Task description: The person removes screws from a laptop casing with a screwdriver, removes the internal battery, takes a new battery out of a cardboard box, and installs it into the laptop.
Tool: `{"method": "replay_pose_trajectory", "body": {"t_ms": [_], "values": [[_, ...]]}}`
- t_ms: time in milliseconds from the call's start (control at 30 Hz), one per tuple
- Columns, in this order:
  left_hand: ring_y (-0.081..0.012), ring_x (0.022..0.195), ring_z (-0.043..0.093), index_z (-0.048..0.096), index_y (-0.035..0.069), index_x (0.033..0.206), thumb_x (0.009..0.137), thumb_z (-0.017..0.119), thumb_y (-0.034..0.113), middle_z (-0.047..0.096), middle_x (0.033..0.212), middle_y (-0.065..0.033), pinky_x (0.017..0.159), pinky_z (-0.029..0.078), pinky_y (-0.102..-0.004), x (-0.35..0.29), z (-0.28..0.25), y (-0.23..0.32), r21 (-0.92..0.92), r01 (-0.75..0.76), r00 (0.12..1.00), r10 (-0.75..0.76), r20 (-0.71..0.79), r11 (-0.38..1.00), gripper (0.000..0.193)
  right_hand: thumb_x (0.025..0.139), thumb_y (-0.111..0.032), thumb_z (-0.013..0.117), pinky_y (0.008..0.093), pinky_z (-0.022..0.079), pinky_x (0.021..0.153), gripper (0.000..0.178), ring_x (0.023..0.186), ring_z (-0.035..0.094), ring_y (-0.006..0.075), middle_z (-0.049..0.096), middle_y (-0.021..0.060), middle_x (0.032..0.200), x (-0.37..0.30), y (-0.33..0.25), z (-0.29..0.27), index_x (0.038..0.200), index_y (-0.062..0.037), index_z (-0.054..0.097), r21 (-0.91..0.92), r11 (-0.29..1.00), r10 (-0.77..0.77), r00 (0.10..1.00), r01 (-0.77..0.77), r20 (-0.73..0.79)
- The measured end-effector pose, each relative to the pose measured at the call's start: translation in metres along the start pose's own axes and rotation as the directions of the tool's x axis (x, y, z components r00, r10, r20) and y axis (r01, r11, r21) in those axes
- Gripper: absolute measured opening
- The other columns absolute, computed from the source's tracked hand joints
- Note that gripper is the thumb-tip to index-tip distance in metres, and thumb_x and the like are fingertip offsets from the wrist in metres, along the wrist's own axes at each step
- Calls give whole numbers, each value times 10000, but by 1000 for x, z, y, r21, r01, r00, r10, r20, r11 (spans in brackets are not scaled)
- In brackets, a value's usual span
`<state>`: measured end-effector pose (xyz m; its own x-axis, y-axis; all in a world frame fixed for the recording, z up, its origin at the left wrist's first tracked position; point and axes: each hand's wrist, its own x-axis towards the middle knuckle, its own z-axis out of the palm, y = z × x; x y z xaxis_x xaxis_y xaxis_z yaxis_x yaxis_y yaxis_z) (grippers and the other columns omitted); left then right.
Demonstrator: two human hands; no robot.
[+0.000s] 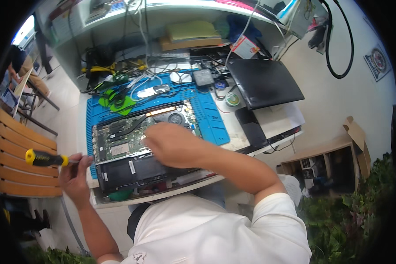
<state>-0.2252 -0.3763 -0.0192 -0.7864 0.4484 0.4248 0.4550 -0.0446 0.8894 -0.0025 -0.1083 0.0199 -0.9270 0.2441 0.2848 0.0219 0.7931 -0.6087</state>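
Slatted wooden chair (24,154) far left; leafy plants (361,215) lower right; black cable loop (328,53) upper right.

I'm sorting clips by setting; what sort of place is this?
Probably an electronics repair workshop: an opened black laptop with a green circuit board, a blue ribbed mat, and a yellow-and-black screwdriver.
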Motion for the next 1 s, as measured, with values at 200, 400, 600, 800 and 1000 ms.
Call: {"method": "replay_pose_trajectory", "body": {"t_ms": [200,400,600,800,1000], "values": [[-202,939,779,704,-46,1185,1022,745,-16,762,1004,-123,869,637,-324,0,-19,4,-1,11,1000,-11,-29,1000,171,944,-51,759,476,565,856,101,949,699,385,710,177,991,-105,73,-106,1006,22,731,-150,914,363,924,-378,-117],[-217,924,779,697,-60,1176,1007,749,-42,759,995,-135,863,634,-331,1,3,9,10,7,1000,-7,14,1000,178,905,-26,779,447,579,834,136,917,721,367,757,164,994,-123,89,-99,1034,1,813,-189,919,348,937,-346,-24],[-189,899,753,697,-62,1204,1038,698,-35,748,980,-129,836,612,-319,-3,-10,9,38,-20,999,19,32,999,169,916,-48,787,443,583,833,169,948,735,370,788,186,1019,-121,87,-104,1077,-2,808,-182,908,365,925,-378,-101],[-18,656,396,734,22,1254,1087,570,67,510,784,82,583,318,-224,7,-9,20,24,241,951,-241,196,970,238,940,-129,793,448,566,872,175,999,691,344,746,135,1010,-71,35,-71,1074,-17,786,-132,976,164,983,-174,-84],[13,639,351,751,5,1157,1003,752,55,457,733,125,577,267,-209,-3,25,30,45,285,918,-286,276,958,162,944,-177,793,441,569,928,212,1077,658,320,707,110,1078,-15,9,4,1097,-32,772,-172,978,-89,983,117,160]]}}
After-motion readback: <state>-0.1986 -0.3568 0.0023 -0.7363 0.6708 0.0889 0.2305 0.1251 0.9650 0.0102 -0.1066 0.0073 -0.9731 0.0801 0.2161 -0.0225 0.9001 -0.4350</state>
